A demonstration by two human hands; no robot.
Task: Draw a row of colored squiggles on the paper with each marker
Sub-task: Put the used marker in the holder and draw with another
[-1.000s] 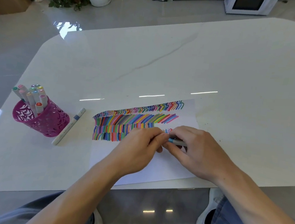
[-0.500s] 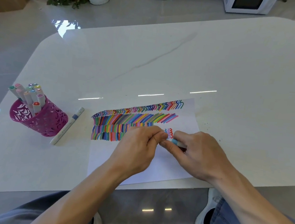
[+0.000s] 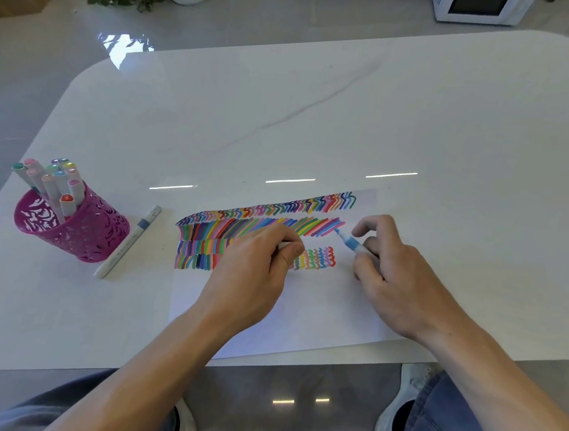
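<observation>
1. A glossy white stone-look table (image 3: 319, 115) with rounded corners carries everything
2. A white sheet of paper (image 3: 319, 307) lies at the near edge, its far half filled with rows of coloured strokes
3. The left hand (image 3: 254, 267) rests on the paper over the stroke rows, fingers curled, thumb and forefinger pinching a small white piece (image 3: 282, 245); I cannot tell what it is
4. The right hand (image 3: 398, 277) rests on the sheet's right side, gripping a marker
5. A magenta perforated pen cup (image 3: 75, 228) stands well to the left, full of pale capped markers (image 3: 55, 181)
6. A long white capped marker (image 3: 129, 241) lies just beside the cup
7. A short row of coloured squiggles (image 3: 315, 258) sits between the two hands
8. The held white marker with a blue band (image 3: 351, 243) points its tip up-left, near the right end of the slanted strokes
</observation>
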